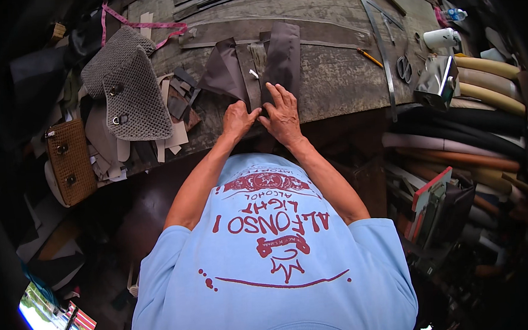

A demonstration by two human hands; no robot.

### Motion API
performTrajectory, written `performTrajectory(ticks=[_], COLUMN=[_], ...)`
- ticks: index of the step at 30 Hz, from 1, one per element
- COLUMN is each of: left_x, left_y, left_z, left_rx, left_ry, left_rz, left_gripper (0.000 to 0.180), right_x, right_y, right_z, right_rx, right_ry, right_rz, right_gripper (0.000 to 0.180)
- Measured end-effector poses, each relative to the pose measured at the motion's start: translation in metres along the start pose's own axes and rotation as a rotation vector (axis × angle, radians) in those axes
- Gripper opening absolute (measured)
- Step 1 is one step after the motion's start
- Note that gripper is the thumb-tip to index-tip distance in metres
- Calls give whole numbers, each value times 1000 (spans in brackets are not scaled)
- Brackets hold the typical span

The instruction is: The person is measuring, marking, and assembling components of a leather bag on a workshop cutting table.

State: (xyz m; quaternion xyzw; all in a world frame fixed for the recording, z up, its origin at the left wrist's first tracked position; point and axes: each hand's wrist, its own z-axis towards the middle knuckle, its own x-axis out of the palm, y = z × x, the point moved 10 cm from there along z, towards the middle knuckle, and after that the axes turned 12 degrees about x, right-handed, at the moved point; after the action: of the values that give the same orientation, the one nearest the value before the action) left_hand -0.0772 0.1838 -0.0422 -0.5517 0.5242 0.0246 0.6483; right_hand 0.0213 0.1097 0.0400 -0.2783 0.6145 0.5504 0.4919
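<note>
Through the head view I find the dark brown piece (247, 67) flat near the front edge of the worktable (337, 89), straight ahead of the person. Taking it as clock centre, its long axis runs 6 to 12 o'clock. The right panel (282, 50) points just past 12; the left panel (220, 71) fans toward 11. A small white scrap (253, 74) shows on the paler middle.

Grip: the left hand (238, 120) is at the near end, at 7 o'clock, fingers curled, thumb toward the right; I cannot tell whether it pinches the material. The right hand (283, 113), at 5 o'clock, rests on the right panel with fingers extended and slightly apart, its thumb near the left thumb.

Surface: worn and scuffed. A long brown strip (335, 34) crosses beyond, partly covered by the piece. I record a pencil (370, 58) and scissors (403, 68) at 3, a pink tape measure (149, 25) at 10, a grey mesh bag (133, 88) at 9, and offcuts (180, 97) between 8 and 9.

Room: dim; material rolls (453, 134) are stacked at 4, a brown woven item (73, 162) lies at 8.
</note>
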Motion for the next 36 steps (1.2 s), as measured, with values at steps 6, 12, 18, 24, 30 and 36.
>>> performTrajectory(ticks=[6,12,18,24,30,36], left_x=[2,0,18,11,-5,-48], left_y=[-13,0,17,11,13,-22], left_z=[6,2,2,-13,-24,-28], left_rx=[-12,-12,133,-299,-501,-350], left_ry=[27,34,-112,-259,-261,-542], left_rz=[5,-22,-29,-254,-307,398], left_gripper=[55,51,39,39,32,54], right_x=[-3,-58,-85,-91,-76,-77], right_y=[-11,-52,-241,-267,-256,-238], right_z=[-6,-7,-69,-61,-63,-64], right_rx=[61,285,911,836,664,488], right_ry=[-108,-200,-190,-380,-214,-168], right_rz=[-37,22,218,345,194,150], right_gripper=[19,7,21,19,13,22])
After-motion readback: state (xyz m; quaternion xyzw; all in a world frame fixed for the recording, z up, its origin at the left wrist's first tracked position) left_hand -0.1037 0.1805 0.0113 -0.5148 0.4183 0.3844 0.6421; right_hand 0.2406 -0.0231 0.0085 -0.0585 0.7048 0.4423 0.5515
